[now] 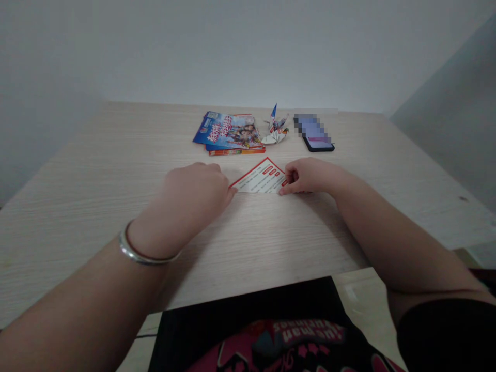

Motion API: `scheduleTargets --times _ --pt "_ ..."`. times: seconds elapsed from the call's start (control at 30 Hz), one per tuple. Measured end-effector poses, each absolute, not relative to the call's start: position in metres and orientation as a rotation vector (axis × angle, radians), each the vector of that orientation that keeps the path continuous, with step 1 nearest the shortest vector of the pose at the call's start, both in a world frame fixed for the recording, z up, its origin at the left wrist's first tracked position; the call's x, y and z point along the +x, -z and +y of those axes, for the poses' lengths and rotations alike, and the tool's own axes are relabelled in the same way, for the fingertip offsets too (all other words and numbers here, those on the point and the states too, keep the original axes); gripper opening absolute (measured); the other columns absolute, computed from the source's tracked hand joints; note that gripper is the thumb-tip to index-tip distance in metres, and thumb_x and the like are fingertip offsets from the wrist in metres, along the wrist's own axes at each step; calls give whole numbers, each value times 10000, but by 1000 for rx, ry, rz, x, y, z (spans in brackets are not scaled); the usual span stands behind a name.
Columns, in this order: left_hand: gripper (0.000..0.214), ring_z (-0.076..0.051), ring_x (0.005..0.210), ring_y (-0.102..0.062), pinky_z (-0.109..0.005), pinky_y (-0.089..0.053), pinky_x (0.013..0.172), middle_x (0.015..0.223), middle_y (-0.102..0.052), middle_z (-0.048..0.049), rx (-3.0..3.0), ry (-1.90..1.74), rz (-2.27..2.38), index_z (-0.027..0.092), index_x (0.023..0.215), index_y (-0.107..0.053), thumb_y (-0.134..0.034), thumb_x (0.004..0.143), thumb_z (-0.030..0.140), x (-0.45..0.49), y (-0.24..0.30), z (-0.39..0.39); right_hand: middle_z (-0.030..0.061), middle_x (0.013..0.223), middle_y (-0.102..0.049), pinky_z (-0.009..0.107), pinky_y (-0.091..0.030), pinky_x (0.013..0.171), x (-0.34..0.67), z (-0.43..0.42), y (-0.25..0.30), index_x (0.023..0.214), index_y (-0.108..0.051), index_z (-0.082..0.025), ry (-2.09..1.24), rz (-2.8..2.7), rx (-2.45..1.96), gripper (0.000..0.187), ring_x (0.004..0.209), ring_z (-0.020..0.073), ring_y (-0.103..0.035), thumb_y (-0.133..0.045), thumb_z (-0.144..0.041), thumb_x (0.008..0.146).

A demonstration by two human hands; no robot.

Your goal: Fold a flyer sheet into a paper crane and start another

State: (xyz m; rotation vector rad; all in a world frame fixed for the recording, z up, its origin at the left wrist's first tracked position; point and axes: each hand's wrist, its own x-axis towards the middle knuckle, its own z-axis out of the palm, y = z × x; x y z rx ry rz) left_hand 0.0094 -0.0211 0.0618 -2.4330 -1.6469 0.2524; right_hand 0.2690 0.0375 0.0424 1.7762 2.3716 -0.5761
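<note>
A sheet of printed paper (258, 180), white with red edges and red labels, lies folded into a triangle on the table, its tip pointing away from me. My left hand (199, 191) pinches the left corner; its thumb shows at the near edge and its other fingers are mostly hidden behind the hand. With fingers curled, my right hand (308, 176) grips the right side of the paper, thumb at the near folded edge, and covers the right corner. A silver bangle (145, 257) circles my left wrist.
Beyond the paper lies a stack of colourful leaflets (228, 132). Folded paper cranes (276, 135) stand just right of it. A phone (315, 135) lies farther right. The pale wooden table (116, 150) meets a wall at the back.
</note>
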Motion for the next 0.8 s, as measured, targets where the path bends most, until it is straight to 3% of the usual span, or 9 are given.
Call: scheduleTargets --times 0.07,0.13,0.2,0.37,0.5,0.6,0.8 --pt "302 -324 1051 -716 -413 -566 821 1165 -740 -157 -2633 -98 -1376 114 1097 -735 -598 1015 371 12 -53 -12 6 727 -723 318 -376 581 269 37 -41 779 -691 -233 577 2408 1770 263 641 172 -605 -854 -438 752" --pt "376 -289 1245 -659 -407 -514 1083 1375 -689 -143 -2865 78 -1144 123 1302 -675 -644 1005 350 13 -42 -2 -1 713 -707 311 -380 584 268 35 -39 789 -692 -226 585 2457 1749 256 623 162 -589 -856 -420 756" --pt "411 -255 1332 -622 -382 -474 1152 1459 -655 -121 -2976 155 -1061 148 1418 -623 -590 1038 300 13 -33 5 -1 733 -702 302 -399 601 267 34 -37 826 -709 -217 605 2537 1719 235 641 158 -592 -855 -390 762" --pt "316 -311 1186 -698 -465 -527 1068 1299 -743 -136 -2886 116 -1053 148 1272 -727 -570 1040 296 15 -27 4 56 959 -748 323 -490 789 263 31 -33 933 -761 -196 537 2948 1413 182 866 196 -667 -822 -290 790" --pt "377 -336 1188 -687 -468 -548 1021 1299 -730 -163 -2844 103 -1078 122 1279 -723 -619 1021 376 17 -30 -1 70 1045 -777 378 -479 944 255 25 -31 1004 -770 -197 400 3115 1156 146 1005 237 -683 -717 -247 877" --pt "321 -322 1145 -707 -461 -553 983 1266 -748 -142 -2813 69 -1098 140 1234 -741 -564 1048 332 19 -32 -2 91 1060 -782 379 -475 916 249 21 -32 1030 -769 -181 221 3093 1121 179 1007 257 -687 -649 -212 901" --pt "260 -305 887 -757 -475 -540 860 988 -810 -113 -2714 -24 -1070 147 970 -762 -509 1016 179 28 -38 -9 100 1090 -794 371 -457 882 241 14 -36 1046 -757 -181 101 3071 1142 208 1012 265 -698 -635 -209 880"
